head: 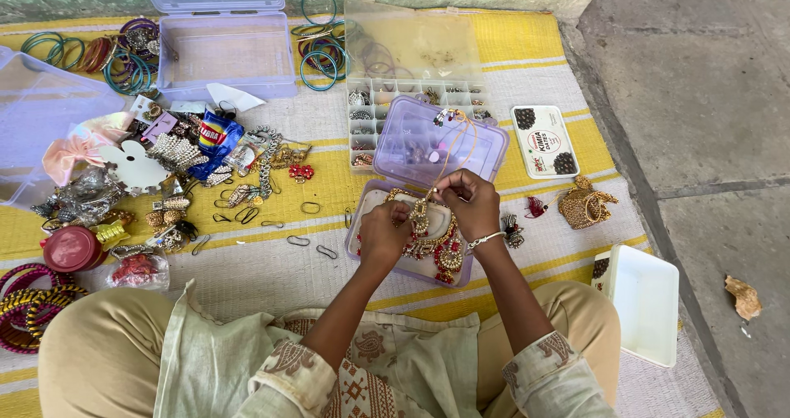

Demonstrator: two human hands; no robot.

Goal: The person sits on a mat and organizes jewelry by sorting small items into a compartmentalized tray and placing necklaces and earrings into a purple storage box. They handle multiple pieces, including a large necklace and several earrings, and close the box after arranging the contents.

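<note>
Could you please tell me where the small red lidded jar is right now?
The red jar sits on the mat at far left, just above the pink and yellow bangles.

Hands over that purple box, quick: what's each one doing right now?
Left hand: closed, pinching the gold-and-red beaded necklace above the open purple plastic box.
Right hand: closed, pinching the same necklace's thin cord.

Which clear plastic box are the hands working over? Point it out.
The small lilac hinged box under both hands, holding a gold-and-red necklace. The larger clear boxes lie further off, untouched.
</note>
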